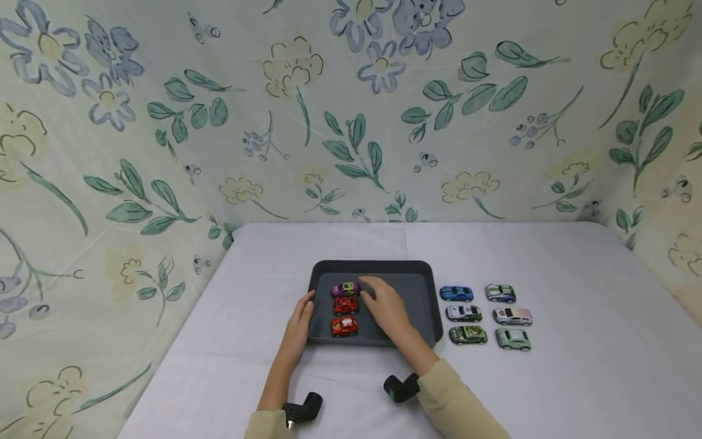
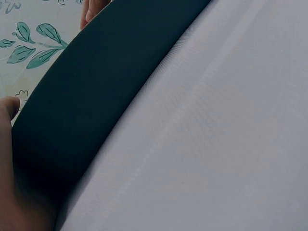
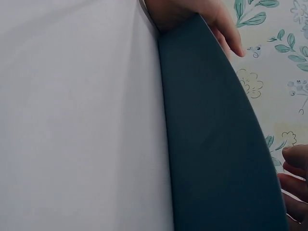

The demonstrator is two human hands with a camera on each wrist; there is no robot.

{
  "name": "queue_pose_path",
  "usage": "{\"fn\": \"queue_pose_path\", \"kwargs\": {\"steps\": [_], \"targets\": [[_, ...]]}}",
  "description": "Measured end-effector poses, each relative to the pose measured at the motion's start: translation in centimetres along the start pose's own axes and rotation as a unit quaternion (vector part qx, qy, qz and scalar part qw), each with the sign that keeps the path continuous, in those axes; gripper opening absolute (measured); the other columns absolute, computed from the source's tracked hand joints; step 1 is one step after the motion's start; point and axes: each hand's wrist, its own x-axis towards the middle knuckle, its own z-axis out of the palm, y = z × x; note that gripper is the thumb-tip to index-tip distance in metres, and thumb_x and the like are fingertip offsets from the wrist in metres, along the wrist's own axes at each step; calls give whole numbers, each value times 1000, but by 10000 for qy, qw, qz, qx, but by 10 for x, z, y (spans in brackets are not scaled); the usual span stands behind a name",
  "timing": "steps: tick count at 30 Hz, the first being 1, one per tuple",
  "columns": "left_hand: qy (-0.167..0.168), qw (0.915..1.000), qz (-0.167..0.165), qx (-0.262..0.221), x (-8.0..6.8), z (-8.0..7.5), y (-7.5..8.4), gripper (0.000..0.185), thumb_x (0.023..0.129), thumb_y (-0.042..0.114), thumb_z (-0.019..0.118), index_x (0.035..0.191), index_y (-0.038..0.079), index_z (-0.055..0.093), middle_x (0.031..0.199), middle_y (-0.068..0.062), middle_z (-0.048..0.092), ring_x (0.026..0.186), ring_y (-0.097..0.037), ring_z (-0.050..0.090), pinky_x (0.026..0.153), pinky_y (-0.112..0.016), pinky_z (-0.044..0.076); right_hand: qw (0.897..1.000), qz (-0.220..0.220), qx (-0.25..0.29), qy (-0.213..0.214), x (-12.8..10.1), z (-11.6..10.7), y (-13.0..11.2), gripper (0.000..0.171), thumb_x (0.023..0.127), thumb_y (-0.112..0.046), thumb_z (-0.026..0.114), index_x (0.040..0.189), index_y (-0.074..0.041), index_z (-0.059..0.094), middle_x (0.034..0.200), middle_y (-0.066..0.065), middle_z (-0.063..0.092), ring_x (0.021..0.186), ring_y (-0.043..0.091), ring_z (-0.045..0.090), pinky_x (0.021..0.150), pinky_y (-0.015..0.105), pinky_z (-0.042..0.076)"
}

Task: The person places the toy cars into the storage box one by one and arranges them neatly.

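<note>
Right now my right hand (image 1: 386, 308) reaches into the dark grey plastic tray (image 1: 425, 305), fingers (image 1: 373, 283) bent down beside the small purple toy car (image 1: 345, 289); they touch its right end, though I cannot tell whether they pinch it. Just nearer me than that car, left of my right knuckles, sits the red toy car with black windows (image 1: 345, 305), and nearer still the red toy car with a white roof patch (image 1: 343, 327), the three lined up in a column. My left hand (image 1: 298, 326) rests against the tray's left rim, fingers fairly straight along the wall, thumb over the edge. From my left wrist I see only the tray's dark outer wall (image 2: 86, 106) on the pale grey tablecloth (image 2: 216, 144). Well to the right of my right hand, outside the tray, six more toy cars (image 1: 485, 317) stand in two columns on the cloth.
</note>
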Motion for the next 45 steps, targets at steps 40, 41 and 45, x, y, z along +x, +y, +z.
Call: {"fn": "queue_pose_path", "kwargs": {"steps": [40,41,45], "targets": [[-31,10000,44,-66,-2,-1,-1,49,97,46,31,139,21,36,148,-8,30,139,-29,22,112,-52,18,9967,-83,223,772,-86,-69,19,46,86,-23,62,130,-14,51,134,8,50,125,30,45,98,49,40],[-7,10000,30,-64,-1,-1,-1,48,97,46,32,138,22,37,148,-8,30,139,-29,22,112,-51,18,9966,-93,163,798,-87,-70,21,46,86,-22,62,130,-14,51,134,8,50,126,30,44,99,50,40],[25,10000,15,-58,0,0,-3,46,97,44,32,138,23,38,147,-7,31,139,-28,22,112,-52,18,9957,-108,23,919,-94,-76,26,46,84,-18,64,128,-10,52,137,8,46,128,33,39,99,52,37]]}}
